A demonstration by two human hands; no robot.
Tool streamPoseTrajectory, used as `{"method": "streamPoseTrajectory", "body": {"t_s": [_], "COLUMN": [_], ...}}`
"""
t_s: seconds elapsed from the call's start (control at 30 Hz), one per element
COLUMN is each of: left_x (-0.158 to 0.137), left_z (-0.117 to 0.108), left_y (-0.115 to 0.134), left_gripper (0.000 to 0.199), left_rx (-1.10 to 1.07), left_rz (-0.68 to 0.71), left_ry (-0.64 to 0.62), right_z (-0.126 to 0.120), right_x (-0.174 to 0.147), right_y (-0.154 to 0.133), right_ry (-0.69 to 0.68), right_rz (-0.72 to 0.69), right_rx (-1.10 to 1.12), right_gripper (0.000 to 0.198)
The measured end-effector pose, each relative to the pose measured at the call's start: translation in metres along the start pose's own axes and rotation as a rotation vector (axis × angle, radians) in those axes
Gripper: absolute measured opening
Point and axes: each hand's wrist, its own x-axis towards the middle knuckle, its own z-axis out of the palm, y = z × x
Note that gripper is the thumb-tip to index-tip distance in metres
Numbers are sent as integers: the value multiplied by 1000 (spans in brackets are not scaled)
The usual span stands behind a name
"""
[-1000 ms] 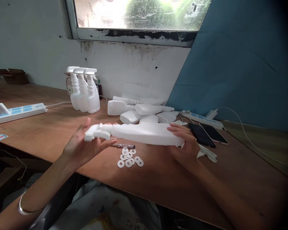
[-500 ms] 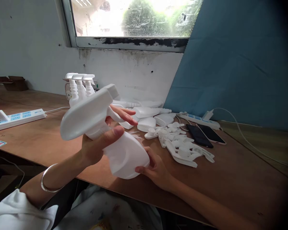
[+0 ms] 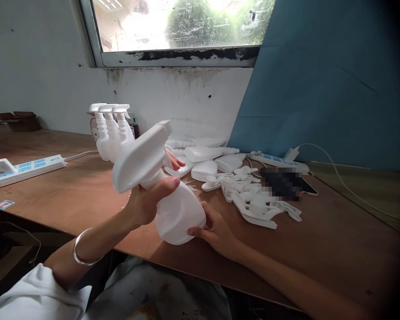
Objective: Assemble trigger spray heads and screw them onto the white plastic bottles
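A white spray bottle (image 3: pixel 178 215) with its trigger head on is tilted to the left above the table's front edge. My left hand (image 3: pixel 150 198) is wrapped round its neck just under the head, thumb in front and fingertips showing beyond the trigger. The base of the bottle is gripped by my right hand (image 3: pixel 215 229), with the thumb on the near side. Behind the bottle lie several loose white bottles (image 3: pixel 203 171). A heap of white trigger heads (image 3: pixel 253 200) lies to the right of them.
Three white spray bottles with heads (image 3: pixel 115 129) stand at the back left. A power strip (image 3: pixel 33 169) lies at the left and another power strip (image 3: pixel 280 163) at the back right. Dark phones (image 3: pixel 282 184), partly blurred, lie near it. A cardboard box (image 3: pixel 20 122) sits far left.
The head end of the bottle has swung right and more upright, with my left hand moving along. My right hand stays at the base. The view has shifted slightly.
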Motion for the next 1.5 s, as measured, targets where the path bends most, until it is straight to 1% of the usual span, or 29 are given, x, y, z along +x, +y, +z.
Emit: {"method": "streamPoseTrajectory", "body": {"t_s": [0.2,0.33,0.43,0.53,0.63,0.7,0.77,0.87,0.97,1.07,1.13,1.17,1.23,1.27,1.3,1.37,1.4,1.43,1.5], "left_x": [5,12,15,14,14,13,13,14,15,8,-3,-11,-29,-37,-45,-55,-56,-55,-44], "left_z": [1,3,6,8,9,9,9,10,12,14,16,15,13,10,7,-3,-8,-14,-28], "left_y": [-2,-4,-2,2,3,3,2,2,5,5,1,-4,-16,-23,-29,-38,-40,-40,-37], "left_gripper": [18,14,17,9,11,11,8,5,4,13,19,22,27,27,26,17,16,20,32], "left_rx": [-81,-97,-92,-138,-173,-166,-170,-211,-215,-111,-5,52,163,242,326,466,514,557,643], "left_rz": [43,139,194,182,143,125,135,155,96,27,-11,-42,-137,-183,-201,-245,-279,-317,-384], "left_ry": [-52,-92,-97,-174,-246,-238,-213,-213,-215,-145,-104,-107,-183,-232,-266,-307,-312,-305,-231], "right_z": [-1,-2,-3,-2,-1,-1,-1,-1,-1,-1,-2,-2,-3,-3,-3,-2,-2,-1,0], "right_x": [0,0,0,1,1,2,2,3,3,4,5,5,6,6,6,5,5,5,6], "right_y": [-1,-1,0,1,0,0,0,1,2,2,3,3,3,3,3,3,3,4,6], "right_ry": [-5,-13,-33,-43,-44,-44,-45,-45,-36,-43,-51,-49,-30,-20,-13,-11,-16,-18,-4], "right_rz": [4,34,51,58,69,80,87,92,90,92,92,88,77,75,78,84,84,72,30], "right_rx": [30,34,41,65,90,104,116,126,124,144,179,198,228,236,238,235,238,248,267], "right_gripper": [36,36,41,49,53,52,50,49,51,50,49,48,45,43,41,36,35,36,41]}}
